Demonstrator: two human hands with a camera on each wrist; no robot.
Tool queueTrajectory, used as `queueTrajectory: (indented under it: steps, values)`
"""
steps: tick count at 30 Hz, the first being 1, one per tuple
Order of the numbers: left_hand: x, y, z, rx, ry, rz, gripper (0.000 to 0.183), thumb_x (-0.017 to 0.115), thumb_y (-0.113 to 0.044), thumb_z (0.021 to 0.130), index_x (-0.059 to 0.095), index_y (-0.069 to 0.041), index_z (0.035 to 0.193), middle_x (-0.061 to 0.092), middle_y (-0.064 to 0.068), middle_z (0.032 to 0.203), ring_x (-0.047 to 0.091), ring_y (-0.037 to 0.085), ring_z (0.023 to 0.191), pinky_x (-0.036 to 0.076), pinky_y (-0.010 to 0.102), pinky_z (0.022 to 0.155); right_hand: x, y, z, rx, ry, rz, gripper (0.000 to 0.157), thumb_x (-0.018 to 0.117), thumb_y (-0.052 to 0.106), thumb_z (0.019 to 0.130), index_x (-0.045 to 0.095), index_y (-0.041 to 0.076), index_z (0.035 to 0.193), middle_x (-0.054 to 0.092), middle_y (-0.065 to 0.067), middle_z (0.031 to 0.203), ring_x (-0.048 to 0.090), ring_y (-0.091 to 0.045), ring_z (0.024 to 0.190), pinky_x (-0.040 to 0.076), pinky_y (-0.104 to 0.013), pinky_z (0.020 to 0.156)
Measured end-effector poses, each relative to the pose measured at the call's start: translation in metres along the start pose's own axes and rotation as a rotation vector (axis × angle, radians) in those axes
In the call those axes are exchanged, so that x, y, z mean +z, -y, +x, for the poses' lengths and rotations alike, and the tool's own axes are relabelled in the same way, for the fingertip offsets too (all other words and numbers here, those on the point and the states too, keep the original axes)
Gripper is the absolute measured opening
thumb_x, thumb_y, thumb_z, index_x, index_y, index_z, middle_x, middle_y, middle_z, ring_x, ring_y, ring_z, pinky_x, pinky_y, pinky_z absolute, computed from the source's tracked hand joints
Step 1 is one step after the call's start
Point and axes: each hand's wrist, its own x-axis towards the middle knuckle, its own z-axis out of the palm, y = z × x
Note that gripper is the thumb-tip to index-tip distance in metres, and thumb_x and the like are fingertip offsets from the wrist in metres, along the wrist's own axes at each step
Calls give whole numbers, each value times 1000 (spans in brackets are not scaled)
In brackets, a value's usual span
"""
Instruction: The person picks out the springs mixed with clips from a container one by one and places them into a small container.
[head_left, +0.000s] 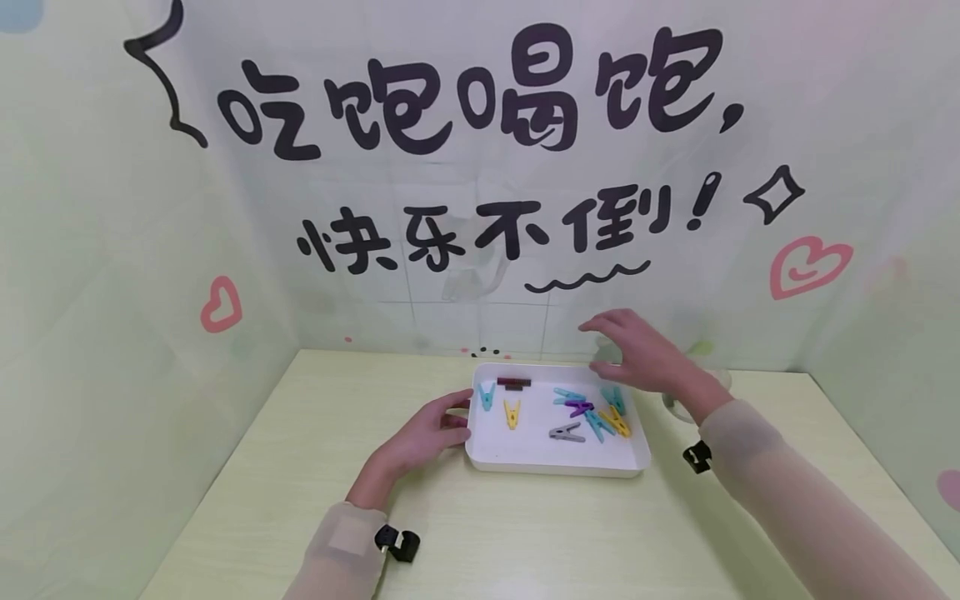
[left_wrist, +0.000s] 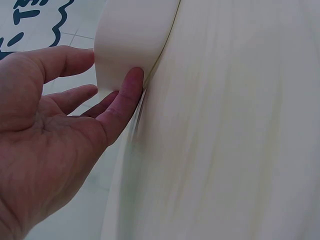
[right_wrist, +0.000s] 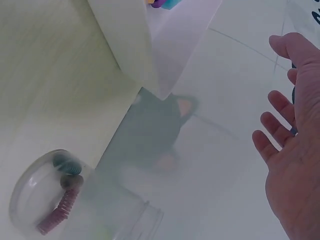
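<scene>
On the table stands a white tray (head_left: 517, 457) holding several clothespins: teal, yellow, purple and grey. A grey clothespin (head_left: 567, 432) lies near its middle, a yellow clothespin (head_left: 512, 414) further left. Against the tray's left wall rest the fingertips of my left hand (head_left: 422, 433), loosely extended; the left wrist view shows fingers (left_wrist: 122, 102) touching the outer wall. My right hand (head_left: 637, 354) hovers above the far right corner of the tray, fingers spread, holding nothing. In the right wrist view, this hand (right_wrist: 300, 130) is apart from the tray's corner.
A clear round jar (right_wrist: 35, 200) with ribbed teal and pinkish pieces inside lies right of the tray, partly behind my right forearm. Dark red ribbed pieces (head_left: 513, 382) lie at the tray's back left. Behind the table (head_left: 360, 383) hangs a printed sheet (head_left: 450, 183).
</scene>
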Motion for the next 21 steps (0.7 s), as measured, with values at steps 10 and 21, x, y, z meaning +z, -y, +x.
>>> queueTrajectory:
  steps: [10,21]
  values:
    - [-1,2,1,20,2,-2,65,66,0,101,41,0,161,53,18,153,60,32,125,54,46,105,7,18,26,-95,77,-85,53,84,22,92,66,18,142,60,-12,144,49,-36,137,46,-57,112]
    - [0,-1,1,4,-7,0,64,65,1,101,42,-1,161,53,17,152,60,32,125,54,46,105,21,27,53,-137,231,-109,50,83,18,94,67,26,140,58,-7,148,48,-32,140,44,-53,115]
